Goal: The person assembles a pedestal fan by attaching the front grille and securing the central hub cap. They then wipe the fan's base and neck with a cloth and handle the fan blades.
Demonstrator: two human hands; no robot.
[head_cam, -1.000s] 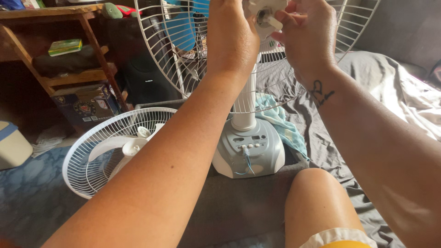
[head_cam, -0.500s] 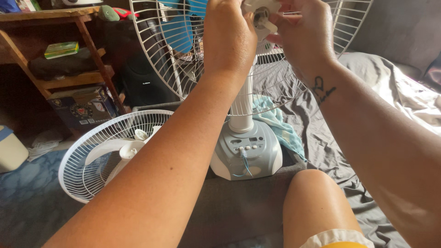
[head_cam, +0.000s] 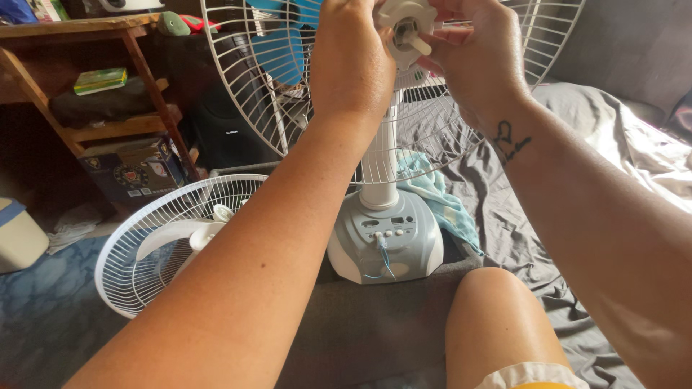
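A white standing fan rests on a dark bed, its pale grey base (head_cam: 386, 241) with buttons facing me and its white pole rising behind my arms. My left hand (head_cam: 352, 61) grips the left side of the fan's white motor hub (head_cam: 405, 25) at the top of the picture. My right hand (head_cam: 479, 57) holds the hub's right side, fingers pinched near the short shaft that sticks out of it. The round white wire guard (head_cam: 245, 79) stands behind the hub, with blue blades (head_cam: 277, 50) showing through it.
A second white fan guard (head_cam: 155, 248) lies on the blue floor at left. Wooden shelves (head_cam: 86, 94) with boxes stand beyond it. A light blue cloth (head_cam: 443, 198) lies right of the base on the grey sheet (head_cam: 598, 144). My bare knee (head_cam: 497, 320) is at the bottom.
Both hands stay on the hub. The view has shifted slightly, and the hub and its shaft sit a little lower and more fully in view between my fingers.
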